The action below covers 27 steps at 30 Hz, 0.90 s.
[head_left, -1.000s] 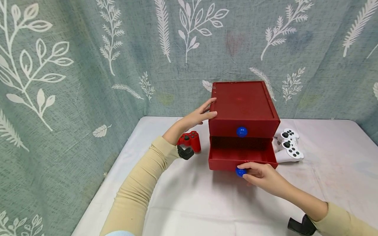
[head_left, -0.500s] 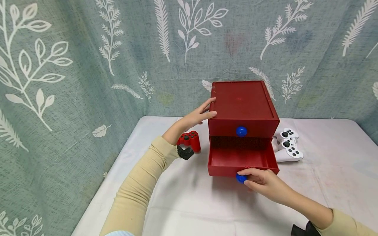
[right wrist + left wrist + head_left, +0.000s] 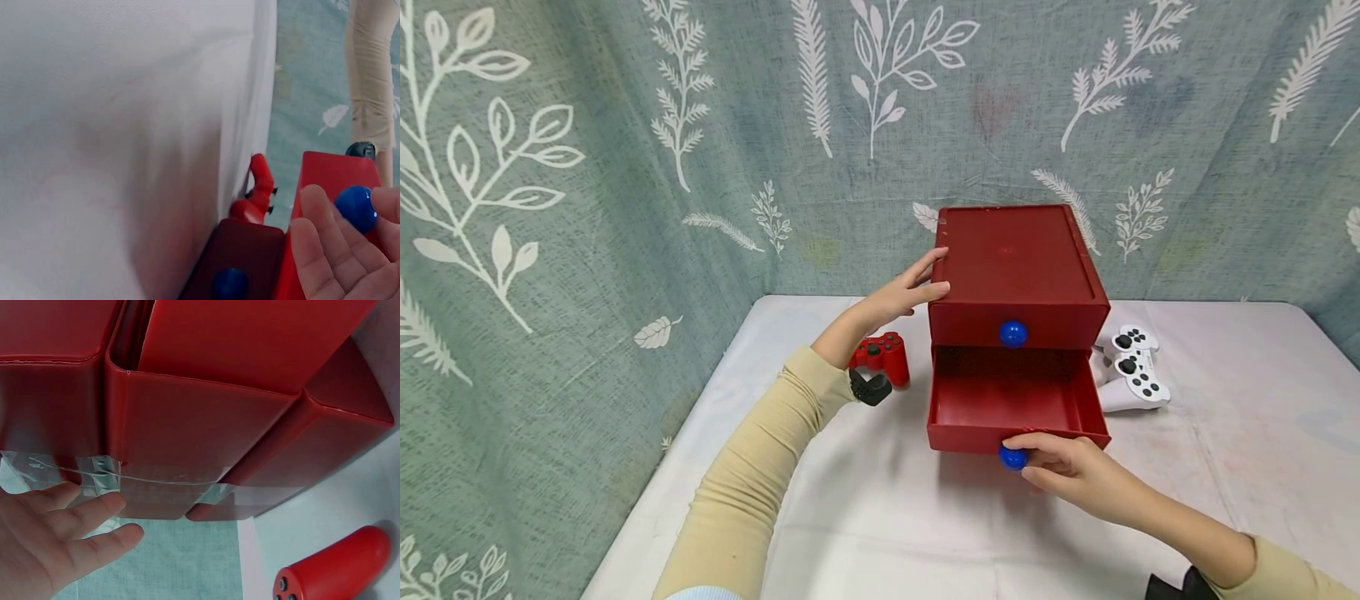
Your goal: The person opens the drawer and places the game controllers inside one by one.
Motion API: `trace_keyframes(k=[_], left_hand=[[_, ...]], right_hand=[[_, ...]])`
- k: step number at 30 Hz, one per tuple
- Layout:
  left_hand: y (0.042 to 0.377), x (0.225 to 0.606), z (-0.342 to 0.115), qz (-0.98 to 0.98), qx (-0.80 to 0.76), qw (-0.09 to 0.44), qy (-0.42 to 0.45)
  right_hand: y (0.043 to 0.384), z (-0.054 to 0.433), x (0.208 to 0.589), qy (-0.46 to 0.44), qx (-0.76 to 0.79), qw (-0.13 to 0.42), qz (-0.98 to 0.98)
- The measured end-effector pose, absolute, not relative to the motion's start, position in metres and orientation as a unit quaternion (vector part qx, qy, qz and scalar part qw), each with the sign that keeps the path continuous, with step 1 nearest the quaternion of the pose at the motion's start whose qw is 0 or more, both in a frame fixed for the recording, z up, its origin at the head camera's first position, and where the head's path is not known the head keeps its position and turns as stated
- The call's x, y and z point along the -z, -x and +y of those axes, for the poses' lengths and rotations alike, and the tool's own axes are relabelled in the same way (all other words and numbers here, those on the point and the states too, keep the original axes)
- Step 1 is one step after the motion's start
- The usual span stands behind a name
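A dark red drawer cabinet (image 3: 1011, 254) with round blue knobs stands on the table. Its middle drawer (image 3: 1000, 400) is pulled well out, so its red floor shows. My right hand (image 3: 1078, 475) pinches that drawer's blue knob (image 3: 1012, 458) between thumb and fingers. In the right wrist view, the lower drawer front (image 3: 250, 250) has its own knob (image 3: 230, 282). My left hand (image 3: 898, 298) rests with spread fingers at the cabinet's left top edge. Clear tape (image 3: 169, 478) runs across the cabinet's side in the left wrist view, just beyond the fingers (image 3: 103, 547).
To the left of the cabinet lies a red game controller (image 3: 887, 358), partly behind my left wrist. White game controllers (image 3: 1135, 379) lie against its right side. A white cloth covers the table (image 3: 880, 517). A green leaf-patterned curtain (image 3: 850, 183) hangs behind and at the left.
My right hand has drawn the middle drawer further out toward me by its knob, more slowly in the last half second. The left hand and the controllers have stayed in place.
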State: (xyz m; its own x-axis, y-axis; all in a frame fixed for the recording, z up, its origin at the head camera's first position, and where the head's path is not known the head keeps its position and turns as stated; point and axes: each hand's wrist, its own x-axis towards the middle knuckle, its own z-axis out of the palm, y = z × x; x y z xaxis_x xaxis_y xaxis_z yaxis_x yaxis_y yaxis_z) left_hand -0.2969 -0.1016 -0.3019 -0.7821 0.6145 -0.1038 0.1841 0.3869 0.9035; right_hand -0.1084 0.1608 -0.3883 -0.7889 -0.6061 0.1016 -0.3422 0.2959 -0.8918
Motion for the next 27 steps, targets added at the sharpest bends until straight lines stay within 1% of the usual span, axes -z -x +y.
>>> trace_keyframes(k=[6, 11, 14, 20, 23, 27], left_hand=[[0.297, 0.301, -0.101, 0.804, -0.496, 0.22, -0.242], [0.298, 0.301, -0.101, 0.804, -0.497, 0.217, -0.244], [0.298, 0.301, -0.102, 0.803, -0.498, 0.218, -0.246], [0.299, 0.302, -0.102, 0.801, -0.499, 0.222, -0.245], [0.297, 0.299, -0.102, 0.8, -0.5, 0.227, -0.24], [0.286, 0.287, -0.101, 0.798, -0.5, 0.236, -0.239]], right_hand=[[0.107, 0.167, 0.38, 0.325, 0.493, 0.116, 0.798], [0.106, 0.174, 0.365, 0.323, 0.499, 0.14, 0.792], [0.107, 0.178, 0.355, 0.321, 0.492, 0.138, 0.797], [0.111, 0.187, 0.337, 0.337, 0.479, 0.107, 0.803], [0.114, 0.193, 0.332, 0.342, 0.479, 0.074, 0.805], [0.12, 0.202, 0.327, 0.332, 0.482, 0.027, 0.81]])
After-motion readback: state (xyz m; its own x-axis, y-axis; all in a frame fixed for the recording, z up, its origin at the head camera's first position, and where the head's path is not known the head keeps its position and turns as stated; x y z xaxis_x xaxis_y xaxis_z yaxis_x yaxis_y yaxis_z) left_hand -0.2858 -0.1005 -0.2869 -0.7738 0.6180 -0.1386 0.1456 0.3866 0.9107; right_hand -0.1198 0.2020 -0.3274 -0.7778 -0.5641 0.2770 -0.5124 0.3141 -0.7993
